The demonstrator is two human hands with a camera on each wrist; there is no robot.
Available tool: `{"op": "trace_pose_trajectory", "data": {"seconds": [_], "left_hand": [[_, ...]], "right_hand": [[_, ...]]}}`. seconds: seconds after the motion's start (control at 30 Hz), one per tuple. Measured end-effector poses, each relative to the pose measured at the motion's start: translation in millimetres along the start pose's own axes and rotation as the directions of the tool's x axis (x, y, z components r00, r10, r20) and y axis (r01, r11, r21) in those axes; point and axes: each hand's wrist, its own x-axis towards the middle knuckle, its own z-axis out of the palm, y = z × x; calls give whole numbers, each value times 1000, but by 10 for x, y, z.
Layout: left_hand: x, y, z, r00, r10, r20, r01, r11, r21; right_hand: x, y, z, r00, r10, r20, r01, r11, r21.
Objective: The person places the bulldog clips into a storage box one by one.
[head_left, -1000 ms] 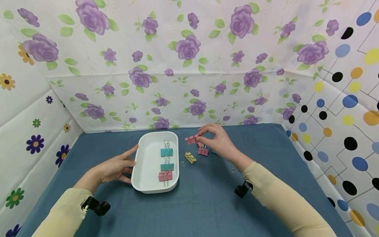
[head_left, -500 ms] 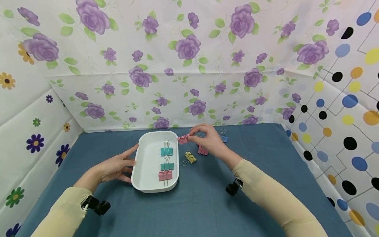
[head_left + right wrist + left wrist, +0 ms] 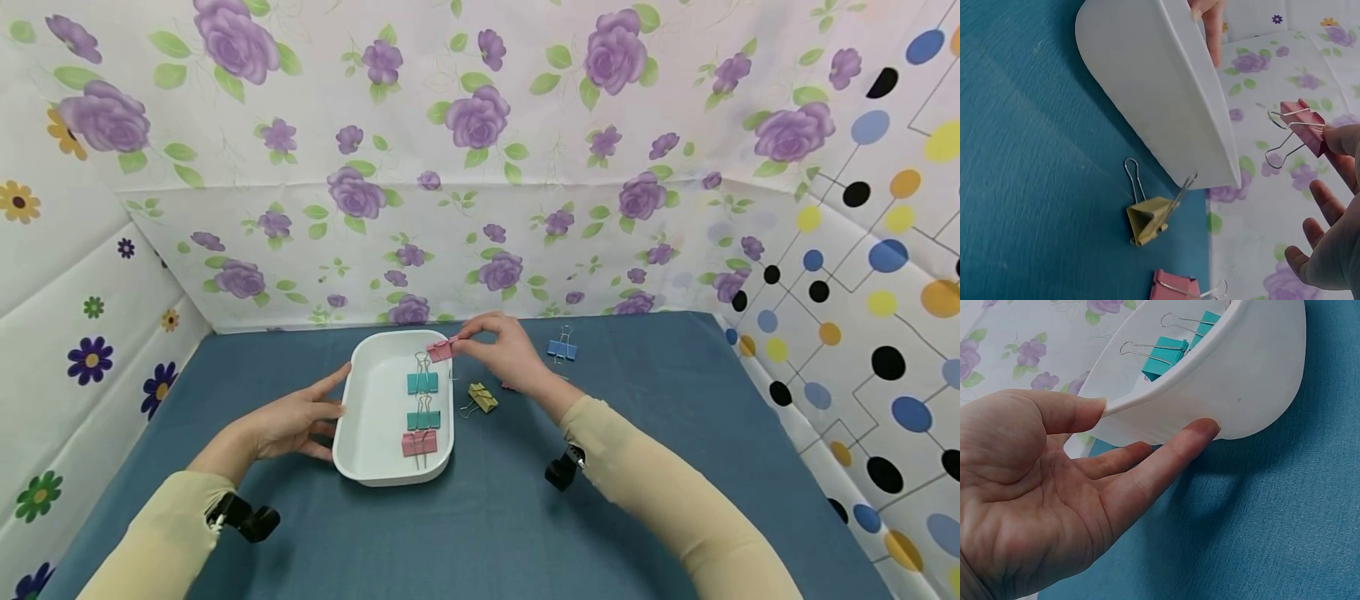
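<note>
A pink binder clip (image 3: 440, 352) is pinched between the thumb and fingers of my right hand (image 3: 504, 354), over the right far edge of the white tray (image 3: 366, 417). In the right wrist view the clip's (image 3: 1302, 124) wire handles point away from the fingertips. My left hand (image 3: 292, 423) touches the tray's left side; in the left wrist view the thumb tip is at the rim and straight fingers lie along the outer wall. Inside the tray, two teal binder clips (image 3: 423, 383) and a pink one (image 3: 419, 443) form a column on the right.
Right of the tray lies a yellow binder clip (image 3: 482, 398) on the blue cloth (image 3: 495, 517). A blue binder clip (image 3: 562, 350) lies farther back. Another pink binder clip (image 3: 1169, 289) is mostly hidden by my right hand in the head view. A flowered backdrop (image 3: 450, 225) rises behind.
My right hand has carried the pink binder clip leftward, from above the loose clips to over the tray's edge. This uncovers the blue clip. My left hand stays put.
</note>
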Motion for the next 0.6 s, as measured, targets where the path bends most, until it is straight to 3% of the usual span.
{"op": "trace_pose_trajectory", "data": {"seconds": [0.43,0.6], "left_hand": [[12,-12,-7,1000,-1,-2,1,1000,0],[13,-17,-9,1000,-2,-3,2,1000,-3]], "right_hand": [[72,-7,223,999,12,-30,-14,999,-41],[75,-2,297,997,68,-31,-71,994,-78]]}}
